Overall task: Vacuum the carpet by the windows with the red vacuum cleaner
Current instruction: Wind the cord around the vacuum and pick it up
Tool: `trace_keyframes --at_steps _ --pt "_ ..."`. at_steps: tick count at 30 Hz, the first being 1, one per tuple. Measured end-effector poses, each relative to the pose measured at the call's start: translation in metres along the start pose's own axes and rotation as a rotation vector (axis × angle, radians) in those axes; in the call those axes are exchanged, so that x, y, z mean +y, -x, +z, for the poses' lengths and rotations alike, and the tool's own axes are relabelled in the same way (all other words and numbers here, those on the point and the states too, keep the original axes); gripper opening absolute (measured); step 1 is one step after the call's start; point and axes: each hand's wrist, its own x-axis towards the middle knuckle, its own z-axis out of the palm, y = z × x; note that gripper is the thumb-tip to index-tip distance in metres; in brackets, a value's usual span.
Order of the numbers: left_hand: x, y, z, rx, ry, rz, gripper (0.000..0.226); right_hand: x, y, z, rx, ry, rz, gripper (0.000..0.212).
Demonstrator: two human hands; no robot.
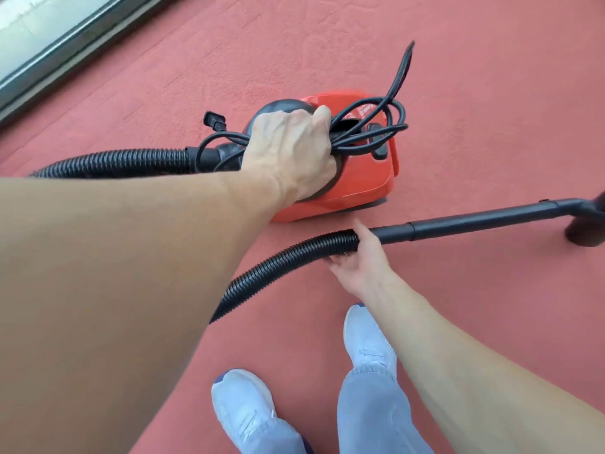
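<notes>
Here, the person's left hand (pixel 288 149) has its grip closed around a bundle of black power cord (pixel 370 126) and the dark carry handle on top of the red vacuum cleaner (pixel 353 181). Loops of cord stick out past the knuckles, and the plug (pixel 215 121) hangs free on the window side. The right hand (pixel 358 260) is lower, its grip wrapped loosely under the point where the ribbed black hose (pixel 278 267) joins the rigid black wand (pixel 474 224); thumb on top, fingers curled beneath. The wand runs off to the right edge. The vacuum sits on the reddish carpet (pixel 458 93), with the window frame (pixel 65 44) at upper left. Below, two pale sneakers (pixel 244 407) stand on the carpet.
</notes>
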Motion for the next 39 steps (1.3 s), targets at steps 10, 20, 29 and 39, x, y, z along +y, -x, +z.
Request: trace_keyframes --at_steps 10,20,29,39 --pt "0.015 0.062 -0.06 -0.444 0.208 -0.222 0.028 0.024 0.178 -0.02 0.123 0.16 -0.086 0.017" --pt "-0.008 0.231 -0.167 -0.286 0.745 -1.024 0.02 0.026 0.323 -0.022 -0.041 0.968 -0.305 0.027" --pt "-0.021 0.358 -0.318 0.098 0.999 -1.419 0.025 0.01 0.468 0.034 -0.397 1.588 -0.361 0.033" --pt "0.026 0.473 -0.445 0.419 1.231 -1.664 0.037 -0.013 0.635 0.099 -0.623 1.942 -0.578 0.032"
